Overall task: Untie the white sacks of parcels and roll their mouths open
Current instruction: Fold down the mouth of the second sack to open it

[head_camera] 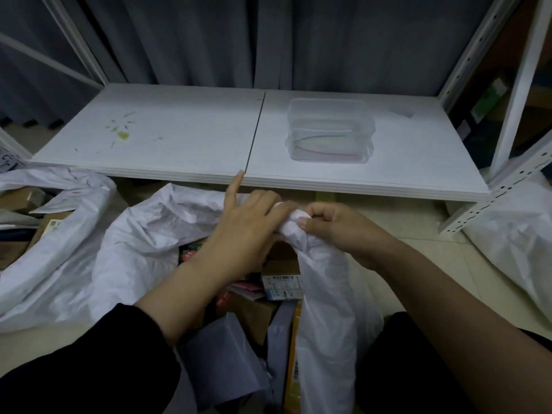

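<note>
White sack (143,234), the middle one of three, stands on the floor (418,249) just below the front edge of the low shelf (179,138). My left hand (248,225) grips the far rim of its mouth, fingers curled over the cloth and the forefinger straight, pointing at the shelf's edge. My right hand (340,234) pinches a bunched wad of the same rim between thumb and curled fingers. The two hands are almost touching.

The mouth is already untied and gaping. Parcels (282,282) show inside: brown cartons, a labelled box, grey and pink mailers. I judge the step in hand to be the rolling of this rim, begun at the far side, with the near side not yet turned down.

Left sack (59,243), beside it on the floor, lies open with cartons showing and a thick rim, so it looks done. Right sack (513,234), by the shelf's right post, shows only plain cloth; whether it is tied I cannot tell.

Clear box (330,115), near the right end of the shelf, holds a few thin coloured strands (325,153), possibly ties.
</note>
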